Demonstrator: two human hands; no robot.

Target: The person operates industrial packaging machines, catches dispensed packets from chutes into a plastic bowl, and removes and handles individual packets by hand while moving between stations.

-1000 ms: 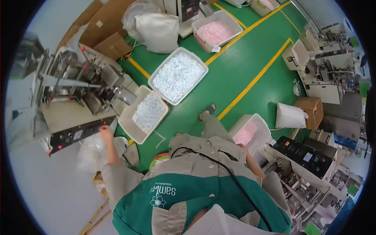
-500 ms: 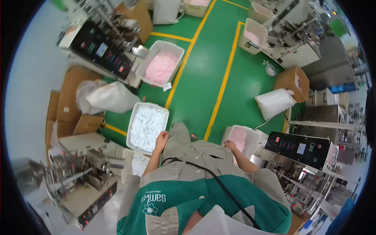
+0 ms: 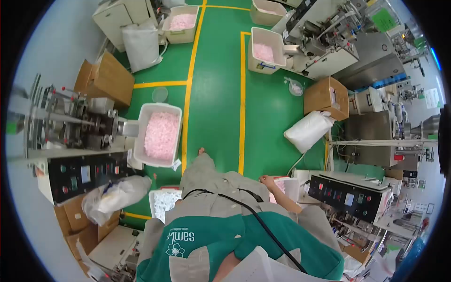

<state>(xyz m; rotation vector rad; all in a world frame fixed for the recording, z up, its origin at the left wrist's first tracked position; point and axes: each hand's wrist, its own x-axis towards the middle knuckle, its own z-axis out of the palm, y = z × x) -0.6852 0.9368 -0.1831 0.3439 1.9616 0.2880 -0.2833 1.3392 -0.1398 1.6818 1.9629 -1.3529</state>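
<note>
My right hand (image 3: 267,182) hangs at my right hip with its fingers loosely curled; no object shows in it. Below and beyond it stands a pale bin (image 3: 292,188) with pink pieces inside, apart from the hand as far as I can see. Of my left hand (image 3: 178,202), only a sliver of skin shows beside my trousers; its fingers are hidden. Nearest to that hand is a white bin (image 3: 152,203) holding pale blue-white pieces, with a red item along its far rim.
At the left, a bin of pink pieces (image 3: 137,149) sits under a machine chute (image 3: 128,128). A stuffed plastic bag (image 3: 117,199) lies below a control panel (image 3: 84,174). On the right are a white sack (image 3: 307,131), a cardboard box (image 3: 319,96) and another control panel (image 3: 350,197). Yellow lines (image 3: 242,103) mark the green floor.
The view has turned and moved forward along the aisle. The blue-white bin has slid back beside my body. My left hand has dropped mostly out of sight; my right hand stays at my hip.
</note>
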